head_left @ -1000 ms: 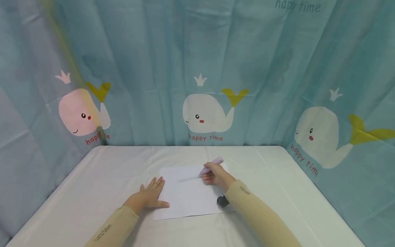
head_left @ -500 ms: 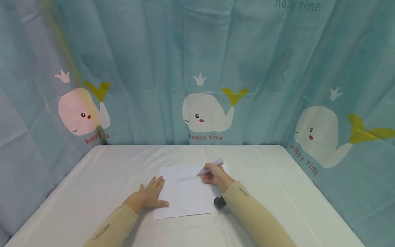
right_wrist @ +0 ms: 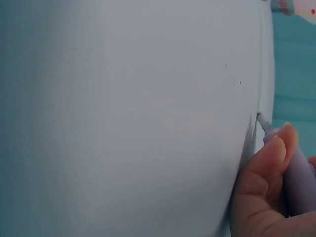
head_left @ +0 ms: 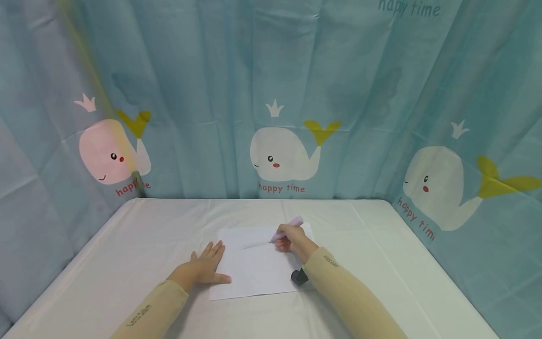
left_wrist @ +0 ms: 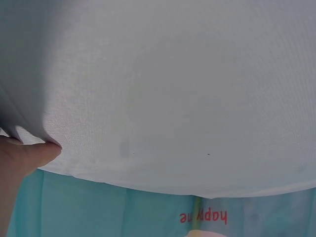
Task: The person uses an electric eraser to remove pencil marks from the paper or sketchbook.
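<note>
A white sheet of paper [head_left: 250, 273] lies on the table. Spread flat at its left edge, my left hand [head_left: 202, 269] presses it down, thumb over the paper. My right hand [head_left: 294, 239] pinches a lilac pen [head_left: 295, 222] between thumb and fingers, its barrel slanting up to the right. The pen's grey tip is right at the paper's upper part. From the tip a thin grey streak runs left across the sheet. In the right wrist view the thick barrel of the pen [right_wrist: 296, 182] shows behind the fingertips; in the left wrist view only part of the left hand [left_wrist: 22, 160] appears.
A white cloth covers the table [head_left: 148, 235]. Behind and at both sides hangs a blue-green curtain [head_left: 203, 155] printed with whales. A small black device [head_left: 299, 277] sits at the right wrist, over the paper's right part.
The right hand and forearm have shifted slightly left, with the pen still pinched and its tip at the paper. The left hand stays in place on the sheet's edge.
</note>
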A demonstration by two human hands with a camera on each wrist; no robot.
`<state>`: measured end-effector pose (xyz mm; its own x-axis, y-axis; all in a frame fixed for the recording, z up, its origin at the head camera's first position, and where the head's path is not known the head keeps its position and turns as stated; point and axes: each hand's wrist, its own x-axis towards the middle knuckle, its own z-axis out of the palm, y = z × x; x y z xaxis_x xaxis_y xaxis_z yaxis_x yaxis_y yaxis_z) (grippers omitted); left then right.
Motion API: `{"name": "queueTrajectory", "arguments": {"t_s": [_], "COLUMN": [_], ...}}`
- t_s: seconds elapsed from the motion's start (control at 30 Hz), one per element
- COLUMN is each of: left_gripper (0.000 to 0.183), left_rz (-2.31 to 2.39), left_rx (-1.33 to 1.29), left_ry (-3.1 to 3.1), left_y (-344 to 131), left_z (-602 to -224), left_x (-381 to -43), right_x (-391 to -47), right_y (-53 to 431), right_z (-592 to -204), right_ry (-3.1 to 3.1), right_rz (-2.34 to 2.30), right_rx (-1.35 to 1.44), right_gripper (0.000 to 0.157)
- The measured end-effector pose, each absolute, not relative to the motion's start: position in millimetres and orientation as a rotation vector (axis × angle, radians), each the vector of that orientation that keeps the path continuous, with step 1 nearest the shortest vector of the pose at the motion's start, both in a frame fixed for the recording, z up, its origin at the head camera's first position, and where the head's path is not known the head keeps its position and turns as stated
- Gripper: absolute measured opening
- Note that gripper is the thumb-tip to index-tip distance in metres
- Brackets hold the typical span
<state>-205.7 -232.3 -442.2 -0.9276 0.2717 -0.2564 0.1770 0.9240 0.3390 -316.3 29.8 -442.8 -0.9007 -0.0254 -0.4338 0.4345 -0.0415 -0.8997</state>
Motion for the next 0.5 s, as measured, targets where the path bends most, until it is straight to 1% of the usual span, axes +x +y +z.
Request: {"name": "queueTrajectory", "arguments": {"t_s": [0.4,0.5], "left_gripper": [0.108,0.108], "left_rz": [0.445,0.439], "left_rx": [0.333,0.333], "left_ry": [2.788,2.795], "left_y": [-232.1,-231.6], "left_z": [-441.6,-441.5], "left_x": [-205.0,-204.5], "right_x": [-315.2,-315.4], "right_y": [31.0,31.0], "right_z": [-439.5,-440.6], "right_ry": [1.936,1.940], "right_rz": [-1.955,-1.942], "right_rx": [0.373,0.363], "right_gripper": [0.015,0.013]}}
